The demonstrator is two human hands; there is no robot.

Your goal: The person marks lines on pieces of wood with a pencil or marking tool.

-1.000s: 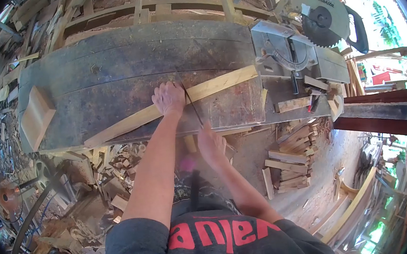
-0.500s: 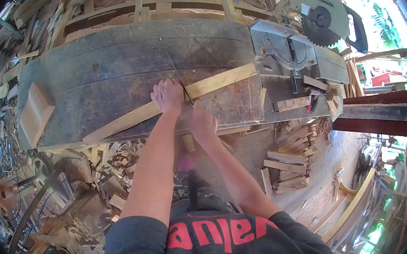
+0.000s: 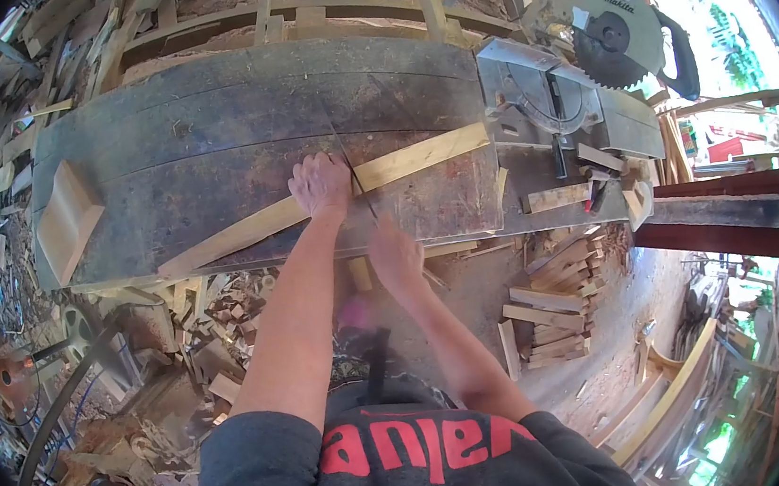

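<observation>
A long, pale wooden strip [image 3: 418,156] lies slantwise across the dark workbench [image 3: 212,181]. My left hand [image 3: 321,184] is closed over its middle and presses it to the bench top. Just right of those fingers, the thin blade of a handsaw [image 3: 356,178] crosses the strip, its far end reaching over the bench. My right hand [image 3: 395,254] is wrapped round the saw's near end, close to the bench's front edge. The saw's handle is hidden inside that fist.
A curved wooden block [image 3: 71,222] rests at the bench's left end. To the right stands a mitre saw [image 3: 615,39] with its toothed blade exposed. Wood offcuts [image 3: 549,312] are stacked on the floor below, and a fan [image 3: 12,370] is at lower left.
My right hand has drawn back toward my body, pulling the saw with it. The left hand and the wooden strip have stayed in place.
</observation>
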